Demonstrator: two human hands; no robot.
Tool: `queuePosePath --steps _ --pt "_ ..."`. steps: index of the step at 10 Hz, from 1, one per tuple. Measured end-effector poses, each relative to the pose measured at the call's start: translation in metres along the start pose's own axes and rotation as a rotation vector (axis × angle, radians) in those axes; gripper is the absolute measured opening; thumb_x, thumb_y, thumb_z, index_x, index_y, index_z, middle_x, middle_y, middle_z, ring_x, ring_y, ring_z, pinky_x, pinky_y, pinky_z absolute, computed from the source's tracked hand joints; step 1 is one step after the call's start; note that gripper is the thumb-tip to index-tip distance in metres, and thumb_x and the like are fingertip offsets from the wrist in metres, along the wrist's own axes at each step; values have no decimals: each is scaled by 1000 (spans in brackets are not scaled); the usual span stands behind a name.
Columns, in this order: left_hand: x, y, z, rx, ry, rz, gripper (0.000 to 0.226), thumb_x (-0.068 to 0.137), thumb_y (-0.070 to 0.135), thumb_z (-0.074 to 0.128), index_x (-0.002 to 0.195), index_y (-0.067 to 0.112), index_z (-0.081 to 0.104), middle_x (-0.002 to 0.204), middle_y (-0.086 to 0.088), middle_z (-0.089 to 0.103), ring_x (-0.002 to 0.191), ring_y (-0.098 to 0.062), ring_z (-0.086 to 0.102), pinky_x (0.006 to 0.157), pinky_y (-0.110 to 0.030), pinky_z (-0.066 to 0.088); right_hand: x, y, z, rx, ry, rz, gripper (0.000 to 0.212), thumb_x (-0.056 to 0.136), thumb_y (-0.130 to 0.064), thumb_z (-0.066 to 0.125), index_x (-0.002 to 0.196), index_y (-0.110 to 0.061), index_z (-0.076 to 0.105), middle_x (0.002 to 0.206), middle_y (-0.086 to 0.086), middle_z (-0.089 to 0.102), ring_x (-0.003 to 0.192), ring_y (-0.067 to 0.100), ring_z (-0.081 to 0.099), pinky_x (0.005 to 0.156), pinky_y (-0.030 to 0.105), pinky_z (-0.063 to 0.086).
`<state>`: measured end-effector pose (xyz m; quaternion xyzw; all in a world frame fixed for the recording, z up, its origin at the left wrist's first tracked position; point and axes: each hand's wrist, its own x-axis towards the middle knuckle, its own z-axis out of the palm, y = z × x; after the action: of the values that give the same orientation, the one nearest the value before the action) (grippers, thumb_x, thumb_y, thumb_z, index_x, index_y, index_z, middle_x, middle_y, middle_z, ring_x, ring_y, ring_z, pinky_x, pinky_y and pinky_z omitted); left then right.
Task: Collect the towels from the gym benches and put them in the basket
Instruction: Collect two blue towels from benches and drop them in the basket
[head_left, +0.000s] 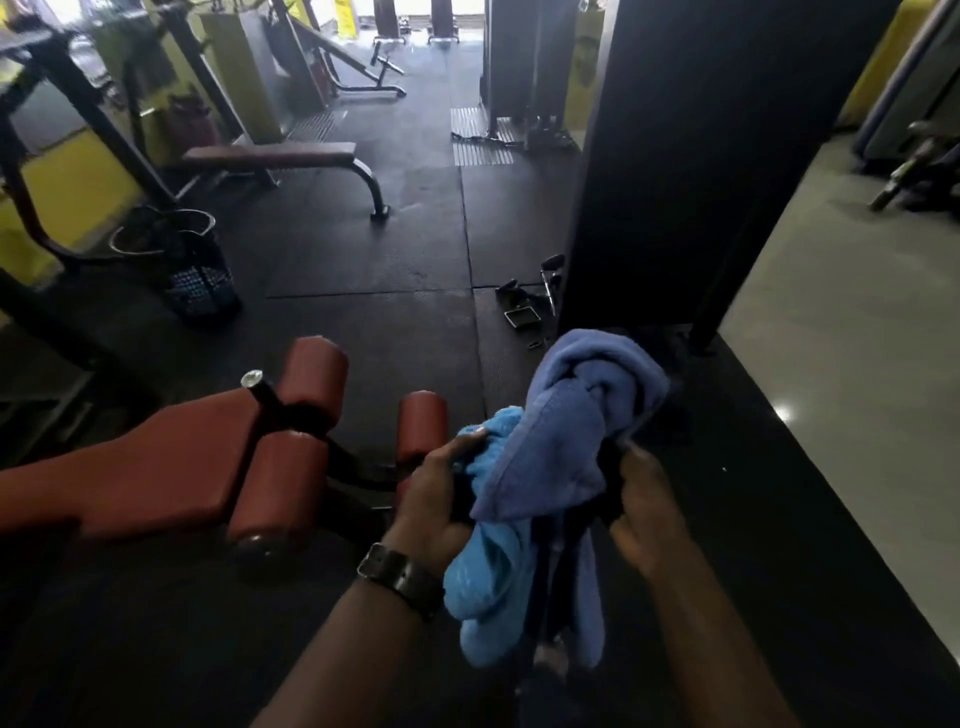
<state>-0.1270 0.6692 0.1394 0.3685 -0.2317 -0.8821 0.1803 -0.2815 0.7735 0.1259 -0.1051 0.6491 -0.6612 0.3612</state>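
I hold a bundle of towels in front of me with both hands. A purple-blue towel (566, 431) is bunched on top, and a light blue towel (491, 577) hangs below it. A dark cloth shows between them. My left hand (434, 499), with a watch on the wrist, grips the bundle's left side. My right hand (649, 509) grips its right side. The black mesh basket (200, 283) stands on the floor at the left, well ahead of my hands. A red padded bench (156, 473) lies just left of my left hand.
A flat bench (291, 153) stands further back on the black rubber floor. Machine frames (62, 130) crowd the left side. A wide black pillar (701, 156) rises on the right, with cable handles (524, 306) lying at its foot. Pale tiled floor lies at the far right.
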Motion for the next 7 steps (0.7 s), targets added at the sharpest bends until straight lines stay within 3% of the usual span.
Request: queuePosePath --steps 1,2,3,4,5,6,7 --pt "61 20 34 -49 47 83 20 100 17 43 104 6 59 101 -10 59 88 -21 57 88 -34 46 64 -19 20 -82 -93 44 25 96 -1 44 81 -15 59 81 7 60 72 17 60 76 38 50" --pt "141 58 53 70 54 83 12 94 11 48 94 9 60 86 -6 59 78 -18 56 73 -32 46 153 -56 32 -31 -131 107 28 98 -1 42 73 -6 54 66 10 56 45 6 59 50 18 50" --pt "181 86 63 143 28 176 7 81 12 61 85 9 65 75 -7 54 63 -17 51 62 -30 40 228 -72 59 6 -258 158 33 100 3 35 72 -6 50 53 9 56 48 13 57 46 14 45" --pt "237 122 73 190 90 280 20 93 18 53 98 14 72 92 -15 68 75 -20 69 69 -35 55 275 -80 80 39 -310 183 27 99 -2 40 74 -6 51 59 10 52 59 20 46 50 19 45" --pt "288 151 79 141 74 345 42 84 29 65 115 1 63 110 -23 64 95 -38 59 84 -51 47 331 -104 99 87 -381 85 25 90 -4 56 67 -10 65 59 4 65 55 16 62 48 23 50" --pt "352 199 92 61 182 441 42 68 28 72 100 2 65 94 -19 58 82 -34 53 74 -47 45 393 -133 124 146 -407 20 14 80 -9 62 68 -13 66 61 4 64 53 13 60 48 25 48" --pt "427 274 104 21 284 516 19 82 10 63 99 2 66 83 -14 66 71 -25 64 65 -37 53 486 -165 170 50 -321 -34 8 88 1 53 84 -3 60 77 14 57 67 24 52 60 32 42"
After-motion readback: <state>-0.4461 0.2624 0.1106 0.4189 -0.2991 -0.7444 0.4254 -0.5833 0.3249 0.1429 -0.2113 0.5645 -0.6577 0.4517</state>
